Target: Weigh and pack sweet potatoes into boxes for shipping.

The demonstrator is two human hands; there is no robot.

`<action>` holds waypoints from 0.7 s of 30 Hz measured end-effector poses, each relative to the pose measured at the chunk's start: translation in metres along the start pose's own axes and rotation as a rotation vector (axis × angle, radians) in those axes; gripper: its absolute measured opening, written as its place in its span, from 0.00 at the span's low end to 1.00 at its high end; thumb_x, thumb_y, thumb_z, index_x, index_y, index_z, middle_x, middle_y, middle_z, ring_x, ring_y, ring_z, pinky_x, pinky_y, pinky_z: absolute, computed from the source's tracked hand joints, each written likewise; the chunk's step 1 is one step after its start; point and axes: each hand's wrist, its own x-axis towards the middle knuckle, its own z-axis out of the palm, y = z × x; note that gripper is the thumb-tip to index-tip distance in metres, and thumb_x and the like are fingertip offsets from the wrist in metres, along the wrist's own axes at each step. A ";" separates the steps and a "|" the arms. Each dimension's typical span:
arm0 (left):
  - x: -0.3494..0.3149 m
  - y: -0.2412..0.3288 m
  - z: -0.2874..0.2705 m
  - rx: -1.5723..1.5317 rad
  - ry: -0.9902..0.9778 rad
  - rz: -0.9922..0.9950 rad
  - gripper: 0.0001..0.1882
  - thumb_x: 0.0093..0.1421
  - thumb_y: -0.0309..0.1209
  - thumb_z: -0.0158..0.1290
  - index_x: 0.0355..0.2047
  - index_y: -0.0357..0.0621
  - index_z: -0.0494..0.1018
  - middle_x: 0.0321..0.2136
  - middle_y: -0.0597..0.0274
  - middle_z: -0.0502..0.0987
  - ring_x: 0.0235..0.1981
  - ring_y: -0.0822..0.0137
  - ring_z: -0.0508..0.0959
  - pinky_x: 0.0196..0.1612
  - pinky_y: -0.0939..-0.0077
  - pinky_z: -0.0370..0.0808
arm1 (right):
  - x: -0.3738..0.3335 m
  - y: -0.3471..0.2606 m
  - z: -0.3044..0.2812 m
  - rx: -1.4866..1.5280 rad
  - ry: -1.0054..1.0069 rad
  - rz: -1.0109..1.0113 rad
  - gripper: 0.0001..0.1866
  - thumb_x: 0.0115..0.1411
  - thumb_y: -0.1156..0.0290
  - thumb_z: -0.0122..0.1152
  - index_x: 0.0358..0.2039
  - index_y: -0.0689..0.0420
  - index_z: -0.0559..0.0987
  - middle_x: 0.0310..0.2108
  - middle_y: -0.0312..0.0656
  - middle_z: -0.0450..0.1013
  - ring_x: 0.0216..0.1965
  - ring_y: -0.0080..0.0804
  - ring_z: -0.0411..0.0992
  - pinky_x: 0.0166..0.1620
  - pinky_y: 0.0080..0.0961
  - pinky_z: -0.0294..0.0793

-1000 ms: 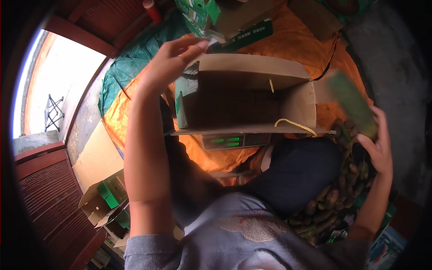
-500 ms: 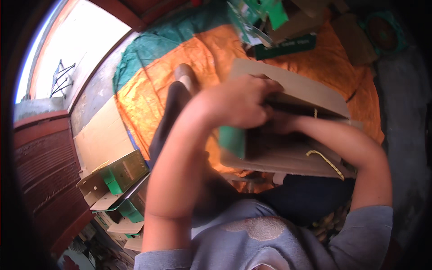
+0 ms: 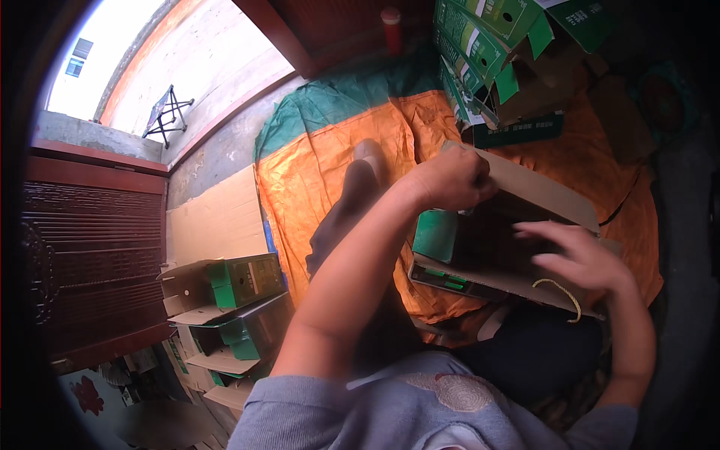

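A cardboard box [image 3: 540, 184] lies tilted over my lap, its brown inside facing up and a green end flap [image 3: 435, 235] at its left. My left hand [image 3: 459, 180] is closed at the far left edge of the box; what its fingers hold, if anything, is hidden. Over the opening, my right hand [image 3: 574, 253] is open with fingers spread, slightly blurred. A yellow rope handle [image 3: 564, 294] loops up from the near wall of the box, just below my right hand.
Several green and brown cartons [image 3: 251, 281] are stacked at my left beside a flat cardboard sheet [image 3: 214, 214]. More green boxes [image 3: 499, 45] are piled at the far right. An orange and green tarp [image 3: 315, 169] covers the floor. A folding stool [image 3: 166, 116] stands beyond the doorway.
My right hand has come out of the box and its fingers have spread. My left hand has risen slightly from the opening to the far edge. The view has shifted left.
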 end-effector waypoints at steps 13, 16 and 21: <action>-0.050 -0.039 -0.018 -0.710 0.190 -0.077 0.27 0.63 0.24 0.49 0.63 0.37 0.68 0.61 0.53 0.73 0.64 0.55 0.71 0.62 0.65 0.71 | -0.330 0.308 0.210 0.417 1.276 0.438 0.26 0.73 0.65 0.47 0.69 0.57 0.63 0.66 0.47 0.66 0.65 0.37 0.67 0.67 0.36 0.63; -0.067 -0.075 -0.020 -0.147 0.239 -0.104 0.27 0.63 0.28 0.53 0.64 0.41 0.68 0.58 0.49 0.74 0.60 0.52 0.74 0.61 0.64 0.72 | -0.294 0.326 0.244 0.393 1.195 0.448 0.26 0.72 0.65 0.47 0.69 0.56 0.64 0.65 0.47 0.66 0.64 0.38 0.67 0.66 0.37 0.64; -0.072 -0.076 0.021 0.197 0.494 -0.309 0.34 0.60 0.35 0.58 0.67 0.48 0.64 0.56 0.41 0.75 0.58 0.46 0.75 0.61 0.61 0.72 | -0.233 0.328 0.285 0.341 1.083 0.486 0.26 0.72 0.65 0.48 0.68 0.55 0.64 0.65 0.48 0.67 0.64 0.39 0.68 0.65 0.38 0.66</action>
